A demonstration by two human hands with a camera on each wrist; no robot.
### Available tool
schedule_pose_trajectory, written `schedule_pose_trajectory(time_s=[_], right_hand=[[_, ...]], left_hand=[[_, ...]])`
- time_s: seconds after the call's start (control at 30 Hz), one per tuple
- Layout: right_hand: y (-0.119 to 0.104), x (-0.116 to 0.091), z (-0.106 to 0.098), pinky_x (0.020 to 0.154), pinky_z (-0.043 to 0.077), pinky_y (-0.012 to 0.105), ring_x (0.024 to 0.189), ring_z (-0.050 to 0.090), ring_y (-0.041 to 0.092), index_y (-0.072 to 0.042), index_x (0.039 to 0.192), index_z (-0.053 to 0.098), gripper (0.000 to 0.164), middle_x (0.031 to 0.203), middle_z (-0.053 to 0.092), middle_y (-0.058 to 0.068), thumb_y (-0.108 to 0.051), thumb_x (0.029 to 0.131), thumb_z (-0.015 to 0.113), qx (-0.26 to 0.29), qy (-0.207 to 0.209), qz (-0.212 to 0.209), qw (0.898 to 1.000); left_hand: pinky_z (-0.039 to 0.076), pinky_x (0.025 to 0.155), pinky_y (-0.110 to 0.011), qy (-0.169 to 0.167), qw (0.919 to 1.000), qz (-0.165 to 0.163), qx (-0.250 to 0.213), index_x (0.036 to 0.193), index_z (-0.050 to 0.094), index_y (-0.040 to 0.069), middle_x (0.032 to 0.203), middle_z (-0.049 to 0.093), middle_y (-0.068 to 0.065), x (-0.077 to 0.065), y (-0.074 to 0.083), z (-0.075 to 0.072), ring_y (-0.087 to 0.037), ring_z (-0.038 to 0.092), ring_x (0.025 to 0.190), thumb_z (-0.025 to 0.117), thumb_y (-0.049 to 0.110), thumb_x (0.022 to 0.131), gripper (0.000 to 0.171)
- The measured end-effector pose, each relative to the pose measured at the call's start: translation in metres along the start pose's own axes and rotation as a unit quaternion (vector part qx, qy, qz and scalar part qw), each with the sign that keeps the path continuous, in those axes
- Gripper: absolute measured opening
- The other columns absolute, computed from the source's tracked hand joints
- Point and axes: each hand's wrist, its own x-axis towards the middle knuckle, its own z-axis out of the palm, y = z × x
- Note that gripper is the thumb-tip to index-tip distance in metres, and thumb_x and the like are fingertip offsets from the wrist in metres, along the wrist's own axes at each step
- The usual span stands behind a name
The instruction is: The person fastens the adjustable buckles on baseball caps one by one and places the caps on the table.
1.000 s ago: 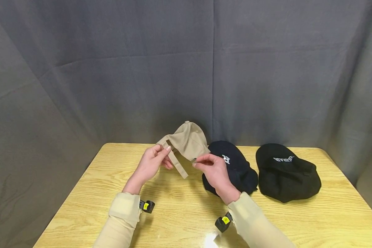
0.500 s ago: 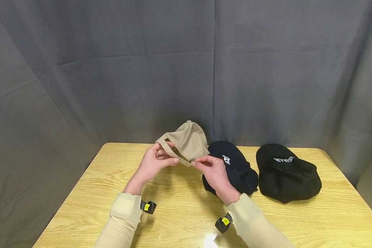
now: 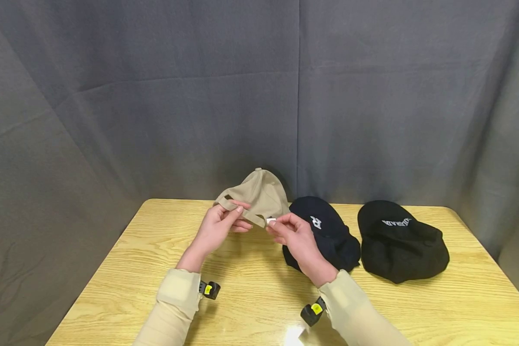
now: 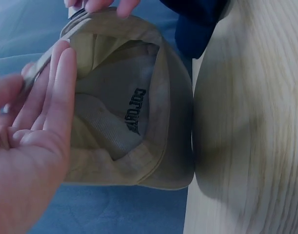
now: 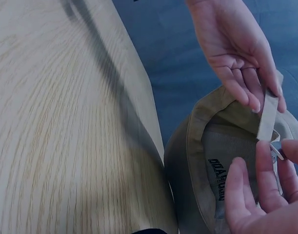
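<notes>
A tan baseball cap [image 3: 260,192] is held up at the back of the table, its adjustment strap side turned toward me. My left hand [image 3: 213,229] pinches the cap's strap [image 5: 268,114] between thumb and fingers. At the strap's end, my right hand [image 3: 298,240] pinches the small metal buckle [image 3: 271,220]. Seen in the right wrist view, the strap's end lies close by the buckle, at the right fingertips. Dark lettering [image 4: 135,111] shows inside the cap in the left wrist view.
To the right lies a navy cap [image 3: 324,240] with a white letter, partly behind my right hand. Beyond it is a black cap [image 3: 402,250] with white lettering. A grey curtain [image 3: 259,96] hangs behind the wooden table [image 3: 242,298].
The strap hung loose from the left hand, then was brought across to the buckle. The left fingers have shifted along it, and the buckle now shows bright, tilted up in the right fingers.
</notes>
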Motion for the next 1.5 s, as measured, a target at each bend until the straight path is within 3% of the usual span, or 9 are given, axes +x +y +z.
schedule_pose_trajectory(time_s=[0.17,0.27,0.53,0.83,1.0,1.2,1.33,1.37,1.5], right_hand=[[-0.002,-0.001,0.001,0.081,0.050,0.041,0.098,0.061,0.038,0.003,0.099,0.056,0.021,0.097,0.067,0.018,-0.014,0.090,0.064,0.032,-0.022,0.000,0.999],[-0.004,-0.002,0.002,0.081,0.051,0.039,0.100,0.059,0.041,0.003,0.099,0.055,0.021,0.097,0.067,0.019,-0.014,0.090,0.064,0.041,-0.026,-0.001,0.999],[-0.005,-0.002,0.003,0.080,0.051,0.038,0.095,0.063,0.034,0.003,0.098,0.054,0.017,0.096,0.067,0.021,-0.009,0.090,0.062,0.052,-0.019,-0.012,0.998],[-0.007,-0.003,0.002,0.078,0.050,0.037,0.098,0.061,0.037,0.001,0.097,0.057,0.017,0.095,0.068,0.018,-0.013,0.091,0.063,0.036,-0.007,-0.014,0.999],[-0.007,-0.001,0.001,0.080,0.047,0.045,0.085,0.061,0.028,0.001,0.094,0.061,0.019,0.090,0.066,0.014,-0.016,0.088,0.067,0.013,0.006,-0.009,1.000],[-0.008,0.000,0.000,0.078,0.049,0.035,0.087,0.063,0.025,0.002,0.099,0.059,0.020,0.092,0.066,0.014,-0.014,0.089,0.066,0.055,0.001,0.007,0.998],[-0.010,0.000,0.000,0.077,0.049,0.032,0.094,0.060,0.035,0.002,0.101,0.058,0.021,0.092,0.066,0.014,-0.014,0.089,0.065,0.071,0.003,0.011,0.997],[-0.011,0.000,0.000,0.078,0.049,0.032,0.096,0.059,0.037,0.002,0.101,0.058,0.021,0.093,0.066,0.015,-0.013,0.089,0.065,0.073,0.003,0.011,0.997],[-0.013,-0.001,0.000,0.081,0.049,0.034,0.098,0.057,0.039,0.003,0.103,0.057,0.021,0.095,0.067,0.015,-0.013,0.091,0.063,0.081,0.000,0.017,0.997]], left_hand=[[0.052,0.076,-0.043,-0.010,0.9991,-0.001,-0.042,0.115,0.047,-0.012,0.104,0.055,-0.032,0.000,-0.005,0.002,-0.042,0.063,0.084,0.037,0.010,0.102,0.028],[0.051,0.077,-0.043,-0.010,0.9985,-0.008,-0.053,0.116,0.046,-0.012,0.104,0.055,-0.032,0.000,-0.004,0.003,-0.042,0.063,0.086,0.036,0.010,0.102,0.028],[0.052,0.077,-0.041,-0.015,0.9997,-0.017,0.008,0.109,0.052,-0.010,0.097,0.062,-0.028,0.000,-0.003,0.006,-0.039,0.063,0.087,0.057,0.004,0.093,0.022],[0.053,0.074,-0.042,-0.006,0.9994,-0.009,0.033,0.101,0.054,-0.012,0.088,0.064,-0.028,0.000,-0.004,0.013,-0.040,0.064,0.082,0.063,0.004,0.089,0.021],[0.052,0.075,-0.042,0.019,0.9996,-0.015,-0.012,0.095,0.052,-0.010,0.086,0.065,-0.025,-0.001,-0.005,0.017,-0.033,0.066,0.080,0.064,0.003,0.088,0.019],[0.052,0.077,-0.041,0.013,0.9942,-0.012,-0.106,0.099,0.051,-0.002,0.089,0.067,-0.022,-0.001,-0.018,0.016,-0.028,0.067,0.084,0.068,0.010,0.087,0.024],[0.051,0.080,-0.042,-0.015,0.9936,-0.022,-0.110,0.105,0.056,-0.006,0.093,0.066,-0.023,-0.001,-0.014,0.020,-0.032,0.065,0.088,0.065,0.016,0.089,0.029],[0.050,0.082,-0.044,-0.013,0.9945,-0.034,-0.098,0.106,0.057,-0.008,0.094,0.066,-0.024,-0.005,-0.003,0.025,-0.034,0.065,0.089,0.064,0.016,0.090,0.030],[0.050,0.082,-0.044,0.011,0.9961,-0.035,-0.081,0.106,0.060,-0.010,0.091,0.066,-0.024,-0.003,0.002,0.030,-0.033,0.065,0.085,0.062,0.017,0.092,0.031]])
